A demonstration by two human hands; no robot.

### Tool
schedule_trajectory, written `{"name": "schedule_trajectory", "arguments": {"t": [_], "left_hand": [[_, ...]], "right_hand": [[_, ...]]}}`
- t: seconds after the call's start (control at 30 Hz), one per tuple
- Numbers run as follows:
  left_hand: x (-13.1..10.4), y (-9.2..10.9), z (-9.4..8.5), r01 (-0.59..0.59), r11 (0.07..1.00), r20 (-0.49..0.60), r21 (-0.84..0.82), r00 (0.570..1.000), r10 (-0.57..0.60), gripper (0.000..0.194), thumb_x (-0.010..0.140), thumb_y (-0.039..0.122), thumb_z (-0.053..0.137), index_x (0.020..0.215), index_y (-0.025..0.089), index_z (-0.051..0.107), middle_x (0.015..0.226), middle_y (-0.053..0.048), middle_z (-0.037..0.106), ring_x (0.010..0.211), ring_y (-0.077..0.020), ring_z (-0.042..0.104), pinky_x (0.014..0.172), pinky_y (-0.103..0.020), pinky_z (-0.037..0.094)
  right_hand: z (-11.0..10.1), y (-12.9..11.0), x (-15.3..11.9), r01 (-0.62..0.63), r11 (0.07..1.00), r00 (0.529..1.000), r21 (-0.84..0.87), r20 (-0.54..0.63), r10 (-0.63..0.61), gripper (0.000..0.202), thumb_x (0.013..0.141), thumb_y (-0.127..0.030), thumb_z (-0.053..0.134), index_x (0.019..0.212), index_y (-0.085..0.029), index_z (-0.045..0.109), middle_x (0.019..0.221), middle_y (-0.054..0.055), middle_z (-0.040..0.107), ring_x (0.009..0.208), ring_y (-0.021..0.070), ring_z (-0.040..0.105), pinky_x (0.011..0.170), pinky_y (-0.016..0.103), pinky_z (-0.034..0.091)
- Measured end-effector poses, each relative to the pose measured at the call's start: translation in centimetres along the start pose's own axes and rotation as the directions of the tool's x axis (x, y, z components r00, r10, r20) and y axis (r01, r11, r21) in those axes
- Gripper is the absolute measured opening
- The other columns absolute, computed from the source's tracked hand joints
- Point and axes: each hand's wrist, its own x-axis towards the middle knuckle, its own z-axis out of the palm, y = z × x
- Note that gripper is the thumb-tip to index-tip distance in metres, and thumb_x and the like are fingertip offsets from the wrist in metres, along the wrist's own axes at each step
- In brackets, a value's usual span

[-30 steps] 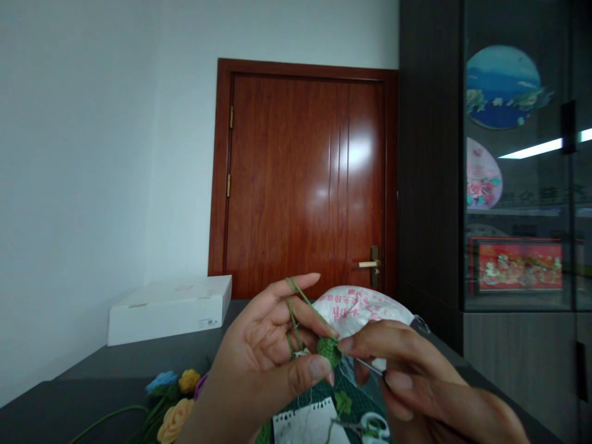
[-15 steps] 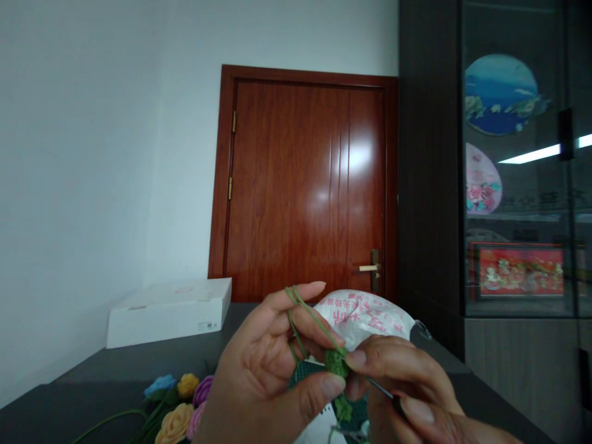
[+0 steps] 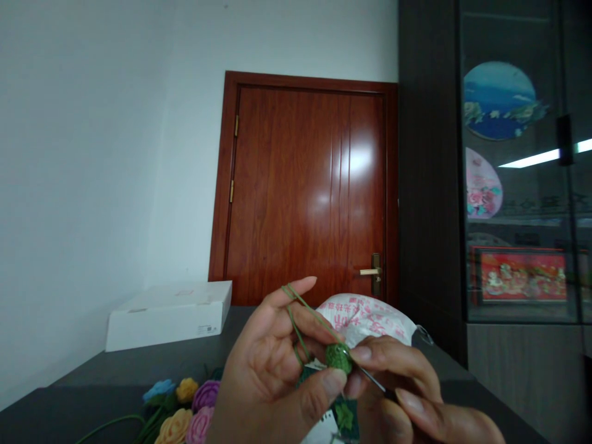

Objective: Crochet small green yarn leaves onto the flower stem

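Observation:
A small green crocheted piece is pinched between the thumb and fingers of my left hand. Green yarn loops around the raised index finger and the other fingers of that hand and runs to the piece. My right hand grips a crochet hook by its dark handle, and its metal shaft reaches up to the piece. The hook's tip is hard to make out at the stitches. The right fingertips touch the right side of the piece. Below lies a green leaf-like crocheted piece, partly hidden by my hands.
Colourful crocheted flowers with green stems lie at the lower left of the dark table. A white box stands at the back left. Behind my hands rests a white plastic bag with pink print. A glass-front cabinet stands at the right.
The green piece has turned slightly, showing more of its front, and the hook's angle has steepened. My left hand has shifted slightly. The view has tilted up a little.

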Motion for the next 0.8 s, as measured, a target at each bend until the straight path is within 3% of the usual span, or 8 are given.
{"name": "schedule_trajectory", "arguments": {"t": [0.1,0.27,0.43,0.5,0.63,0.8], "left_hand": [[-0.1,-0.3,0.4,-0.006,0.999,-0.042,0.038,0.999,0.008,0.062,0.077,0.014,0.082,0.132,0.029,0.058,0.09,0.0,0.069,0.078,-0.0154,0.068,0.075,-0.028,0.058],[-0.1,-1.4,1.3,-0.062,0.993,-0.097,0.102,0.993,0.072,0.062,0.079,0.015,0.08,0.135,0.023,0.056,0.087,-0.002,0.071,0.083,-0.0161,0.068,0.079,-0.025,0.057],[0.2,-1.6,1.4,-0.029,0.995,-0.165,0.097,0.985,0.045,0.073,0.079,0.013,0.078,0.143,0.022,0.045,0.086,-0.002,0.071,0.079,-0.015,0.067,0.074,-0.024,0.056],[0.4,-1.4,1.2,0.015,0.996,-0.159,0.087,0.987,-0.001,0.082,0.079,0.012,0.076,0.15,0.023,0.036,0.086,-0.002,0.071,0.079,-0.0148,0.067,0.073,-0.024,0.054],[0.5,-0.8,1.0,0.066,0.995,-0.126,0.08,0.991,-0.056,0.092,0.081,0.013,0.075,0.157,0.026,0.024,0.088,-0.002,0.07,0.071,-0.013,0.065,0.067,-0.024,0.053],[0.6,-0.4,0.6,0.073,0.992,-0.109,0.104,0.992,-0.062,0.088,0.082,0.012,0.074,0.155,0.024,0.027,0.091,-0.003,0.07,0.067,-0.012,0.062,0.064,-0.025,0.052]], "right_hand": [[0.4,-0.6,1.0,0.271,0.949,0.957,-0.162,-0.055,-0.283,0.012,0.094,-0.029,0.067,0.098,-0.04,0.069,0.082,0.0,0.069,0.064,0.0187,0.062,0.059,0.038,0.056],[1.3,-2.4,3.6,0.469,0.796,0.872,-0.382,0.055,-0.487,0.015,0.093,-0.009,0.06,0.094,-0.023,0.066,0.067,-0.002,0.058,0.057,0.0143,0.057,0.047,0.027,0.05],[0.4,-2.8,4.0,0.569,0.643,0.82,-0.512,0.294,-0.492,0.019,0.089,-0.003,0.061,0.096,-0.02,0.064,0.076,-0.001,0.066,0.064,0.0129,0.065,0.055,0.027,0.057],[-0.4,-2.5,3.7,0.599,0.604,0.797,-0.526,0.316,-0.515,0.019,0.09,-0.003,0.061,0.099,-0.019,0.064,0.08,0.001,0.07,0.067,0.0139,0.068,0.06,0.029,0.06],[-1.3,-2.2,2.9,0.581,0.64,0.81,-0.503,0.28,-0.515,0.022,0.09,-0.003,0.06,0.107,-0.016,0.065,0.083,0.004,0.075,0.074,0.0184,0.072,0.066,0.035,0.062],[-1.0,-2.6,3.0,0.562,0.68,0.826,-0.47,0.288,-0.484,0.025,0.089,-0.004,0.06,0.109,-0.019,0.065,0.077,0.003,0.074,0.066,0.0174,0.069,0.057,0.032,0.057]]}}
